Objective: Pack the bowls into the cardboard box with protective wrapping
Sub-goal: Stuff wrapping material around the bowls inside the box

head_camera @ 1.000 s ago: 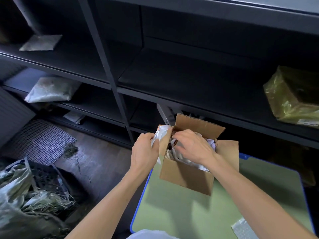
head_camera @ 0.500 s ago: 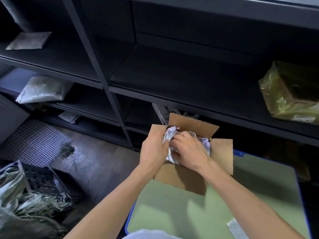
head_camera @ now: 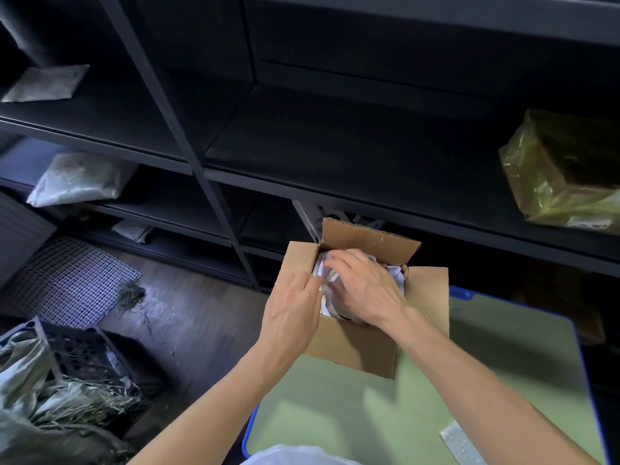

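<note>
Well beyond the cardboard box (head_camera: 349, 347), one illegible label (head_camera: 588, 222)

You're in a storeroom or packing room: dark metal shelving (head_camera: 188, 146) in front of you holds sealed bags (head_camera: 77, 179) and a plastic-wrapped parcel (head_camera: 563, 172), a black crate (head_camera: 84, 357) sits on the wooden floor (head_camera: 201, 323), and a cardboard box (head_camera: 352, 350) rests on your green counter (head_camera: 503, 364).

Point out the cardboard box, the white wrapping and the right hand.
cardboard box (head_camera: 352, 349), head view, front wall.
white wrapping (head_camera: 395, 274), head view, crumpled right edge.
right hand (head_camera: 366, 287), head view, back of hand.
</note>
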{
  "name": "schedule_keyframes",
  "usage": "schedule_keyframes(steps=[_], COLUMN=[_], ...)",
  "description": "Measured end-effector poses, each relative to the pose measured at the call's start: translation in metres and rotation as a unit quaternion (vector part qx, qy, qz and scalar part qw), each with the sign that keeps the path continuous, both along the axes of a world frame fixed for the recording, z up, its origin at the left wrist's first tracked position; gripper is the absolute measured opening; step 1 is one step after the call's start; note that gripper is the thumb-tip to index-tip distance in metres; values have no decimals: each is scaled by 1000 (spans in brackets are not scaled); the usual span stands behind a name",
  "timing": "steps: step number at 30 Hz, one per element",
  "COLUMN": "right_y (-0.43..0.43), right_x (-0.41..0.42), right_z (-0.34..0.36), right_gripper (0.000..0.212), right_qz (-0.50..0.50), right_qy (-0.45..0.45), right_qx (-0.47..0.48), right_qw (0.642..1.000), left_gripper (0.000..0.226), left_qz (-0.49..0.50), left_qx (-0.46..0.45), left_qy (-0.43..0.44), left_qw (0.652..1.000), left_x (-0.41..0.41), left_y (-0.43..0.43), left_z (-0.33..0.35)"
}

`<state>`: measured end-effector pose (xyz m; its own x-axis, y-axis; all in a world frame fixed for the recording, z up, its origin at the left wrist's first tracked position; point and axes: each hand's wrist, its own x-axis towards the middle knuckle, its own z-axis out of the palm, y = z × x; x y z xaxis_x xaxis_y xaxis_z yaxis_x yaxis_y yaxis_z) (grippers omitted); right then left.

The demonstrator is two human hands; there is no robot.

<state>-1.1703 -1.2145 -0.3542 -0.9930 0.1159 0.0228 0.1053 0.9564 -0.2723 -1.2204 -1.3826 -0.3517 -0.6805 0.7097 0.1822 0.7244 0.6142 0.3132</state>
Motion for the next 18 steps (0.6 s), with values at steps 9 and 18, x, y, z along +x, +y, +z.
schedule_keyframes(steps=[9, 18], right_y=[-1, -6], right_x=[-13, -1], right_z=[-17, -12], right_gripper=[42, 36], right_qz=[11, 1], right_qy=[-41, 10], right_qx=[24, 18], right_qw=[999, 1000], left_gripper=[32, 24], left_qz=[-102, -86], left_qx=[-186, -98], left_qy=[135, 74], left_qw=[968, 989], left_x=[0, 2], left_y=[-5, -8], left_z=[13, 6])
